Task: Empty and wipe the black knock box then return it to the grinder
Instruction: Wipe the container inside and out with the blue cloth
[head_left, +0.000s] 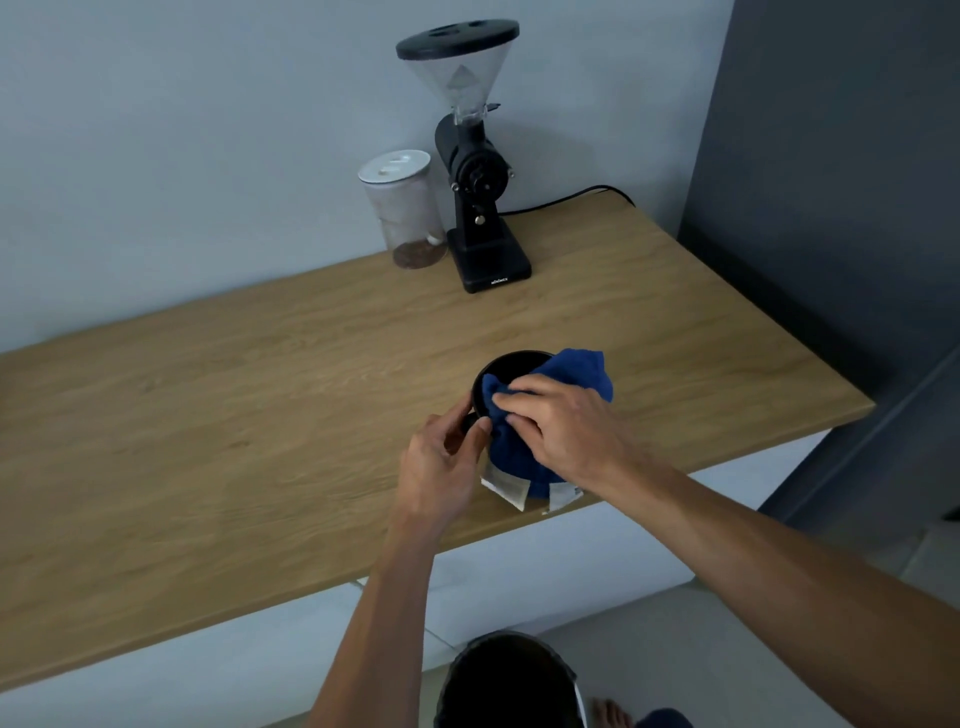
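Observation:
The black knock box (506, 366) stands on the wooden counter (234, 415) near its front edge. A blue cloth (571, 371) is draped over its rim and down its near side, with white tags hanging at the bottom. My left hand (441, 457) grips the box's left side. My right hand (561, 421) presses the cloth against the box, fingers bunched on it. Most of the box is hidden by the cloth and my hands. The black grinder (480, 171) with a clear hopper stands at the back by the wall.
A clear jar (405, 208) with a white lid and some coffee beans at its bottom sits left of the grinder. The grinder's cord (571, 197) runs right along the wall. A black bin (506, 680) stands on the floor below the counter's front edge.

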